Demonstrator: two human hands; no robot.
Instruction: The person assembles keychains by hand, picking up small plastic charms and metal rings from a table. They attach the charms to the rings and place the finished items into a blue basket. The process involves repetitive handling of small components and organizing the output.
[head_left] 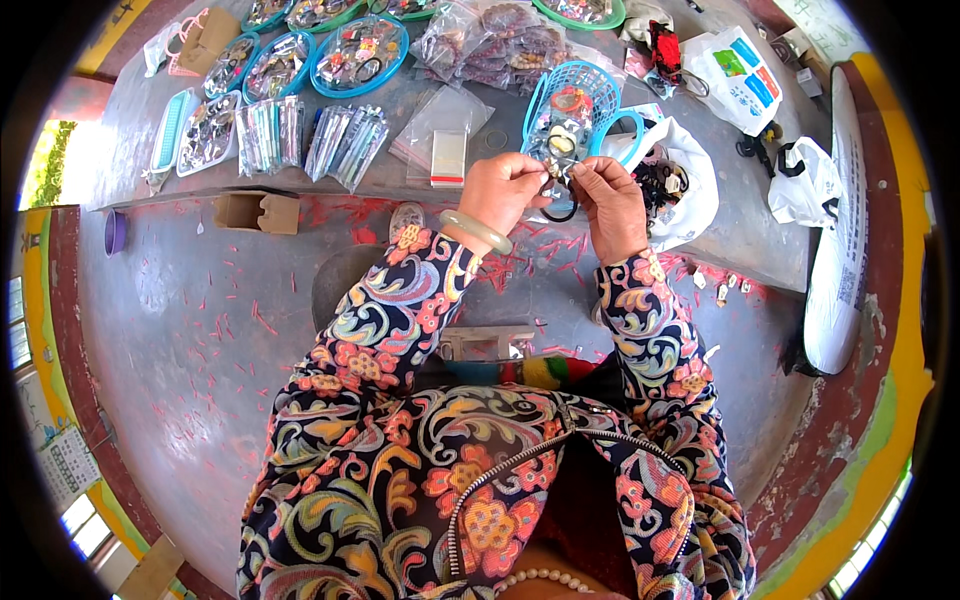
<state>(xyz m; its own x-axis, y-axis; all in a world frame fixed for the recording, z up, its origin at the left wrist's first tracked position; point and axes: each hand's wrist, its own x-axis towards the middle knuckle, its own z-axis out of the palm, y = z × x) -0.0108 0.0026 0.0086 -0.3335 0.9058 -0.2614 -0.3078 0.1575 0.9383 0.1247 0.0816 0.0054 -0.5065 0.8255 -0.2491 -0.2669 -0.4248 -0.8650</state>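
Note:
Both my hands are raised at the near edge of the grey table [420,105], pinching one small item between them. It looks like a black hair tie [562,216] with a small shiny ornament; its dark loop hangs below my fingers. My left hand [503,190], with a pale bangle at the wrist, grips one side. My right hand [611,207] grips the other with thumb and fingertips. Just beyond them a blue plastic basket [541,92] holds small accessories in clear packing. Beside my right hand lies an open white plastic bag [700,205] with dark hair ties inside.
Round blue trays [318,72] of accessories, bundled packs [345,145] and clear bags [490,45] cover the table's far left and middle. A white printed bag [735,80] and a small white bag [805,185] lie right. A cardboard box [257,212] stands on the littered floor.

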